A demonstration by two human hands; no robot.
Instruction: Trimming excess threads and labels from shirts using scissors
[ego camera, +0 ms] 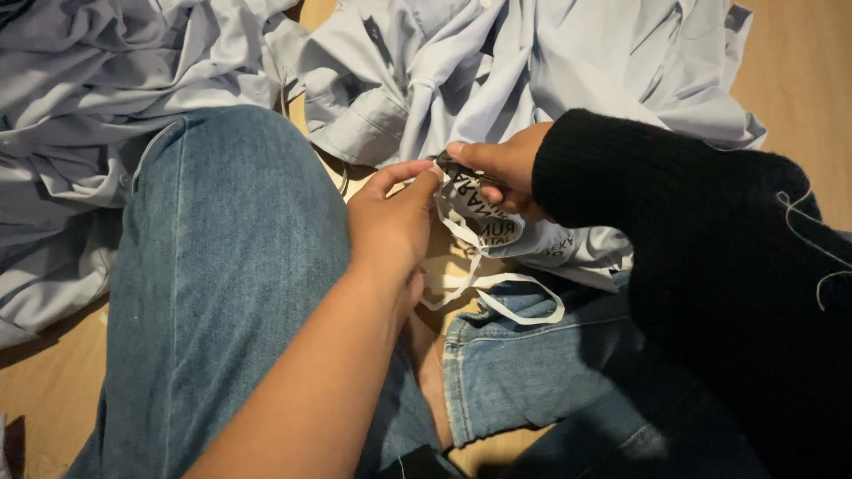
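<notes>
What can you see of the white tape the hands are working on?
The tape is a narrow, flat white strip, apparently woven fabric, with dark printed lettering on its wider upper part. It is limp: its top is pinched between the left hand and the right hand, which also grips a small dark tool against it. Below, it droops in loose loops over the jeans and the wooden floor, beside the pale blue shirts.

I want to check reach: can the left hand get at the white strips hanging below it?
Probably yes. The left hand already pinches the white strips near their top, and nothing lies between it and the loops hanging underneath.
</notes>
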